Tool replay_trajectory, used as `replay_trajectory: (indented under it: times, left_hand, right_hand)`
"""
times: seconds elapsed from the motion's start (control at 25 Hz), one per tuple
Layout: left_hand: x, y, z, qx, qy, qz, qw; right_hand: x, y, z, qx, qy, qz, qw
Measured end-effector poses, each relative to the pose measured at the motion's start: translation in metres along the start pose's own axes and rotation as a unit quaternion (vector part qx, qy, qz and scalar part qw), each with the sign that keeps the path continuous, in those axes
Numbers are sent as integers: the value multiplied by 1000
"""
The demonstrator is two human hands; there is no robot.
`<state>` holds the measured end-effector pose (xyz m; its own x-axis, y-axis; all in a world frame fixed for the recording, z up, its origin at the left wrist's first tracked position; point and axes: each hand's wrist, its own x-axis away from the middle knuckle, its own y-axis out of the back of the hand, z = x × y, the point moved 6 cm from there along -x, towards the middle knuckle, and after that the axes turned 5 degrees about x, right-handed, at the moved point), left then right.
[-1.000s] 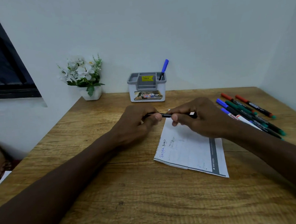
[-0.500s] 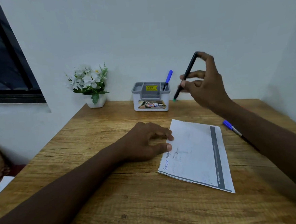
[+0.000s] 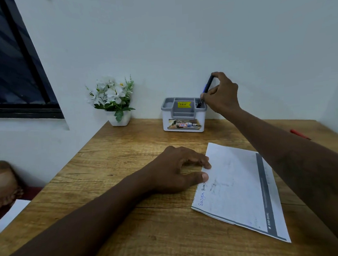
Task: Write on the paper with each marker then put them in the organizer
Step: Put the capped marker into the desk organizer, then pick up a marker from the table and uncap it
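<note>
The right hand [image 3: 224,98] pinches a black marker [image 3: 207,88], its tip inside the organizer's [image 3: 183,118] right compartment. In front of the organizer, the left hand [image 3: 177,169] rests loosely, fingertips on the paper's [image 3: 238,193] edge, holding nothing.

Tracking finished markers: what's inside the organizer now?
The right hand holds a black marker, tip inside the organizer's right compartment. A blue sliver, likely another marker, shows behind it. Compartment floors are hidden.
</note>
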<state>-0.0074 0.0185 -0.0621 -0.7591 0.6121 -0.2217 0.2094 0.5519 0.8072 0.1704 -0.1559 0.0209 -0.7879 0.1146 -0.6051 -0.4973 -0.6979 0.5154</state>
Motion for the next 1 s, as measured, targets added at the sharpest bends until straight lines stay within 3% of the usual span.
replay_trajectory:
  times: [0.32, 0.56, 0.72, 1.0]
  left_hand:
    - [-1, 0, -1, 2, -9, 4, 1000]
    - [-1, 1, -2, 12, -20, -20, 1000]
    - [1, 0, -5, -3, -43, -28, 999]
    - [-4, -12, -19, -27, -52, -12, 998]
  right_hand:
    - [-7, -8, -16, 30, -15, 20, 999]
    - [33, 26, -9, -17, -20, 11, 1000]
    - [76, 56, -9, 65, 27, 24, 997]
    - [106, 121, -46, 181, -60, 56, 980]
